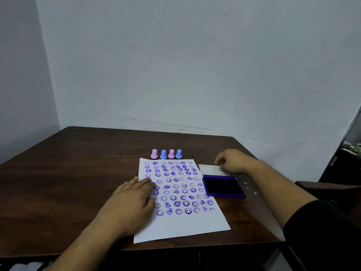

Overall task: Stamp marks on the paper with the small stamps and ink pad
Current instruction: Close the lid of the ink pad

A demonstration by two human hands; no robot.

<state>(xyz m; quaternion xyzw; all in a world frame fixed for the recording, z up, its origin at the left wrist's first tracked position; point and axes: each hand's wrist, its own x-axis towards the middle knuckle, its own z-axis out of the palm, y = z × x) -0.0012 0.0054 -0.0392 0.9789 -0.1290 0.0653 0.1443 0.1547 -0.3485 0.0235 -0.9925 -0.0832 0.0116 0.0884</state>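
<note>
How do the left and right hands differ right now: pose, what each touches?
The left hand lies flat, palm down, on the left side of the paper, covering some marks; the right hand is curled, with fingertips at the ink pad's open lid. The left hand sits nearer the camera; the right reaches farther back. Both hold no stamp: all four stamps stand in a row behind the paper.

Left hand (pixel 130 200) flat on stamped paper (pixel 181 223); right hand (pixel 232 161) touches ink pad (pixel 222 185) lid; 4 stamps (pixel 166 154) beyond.
</note>
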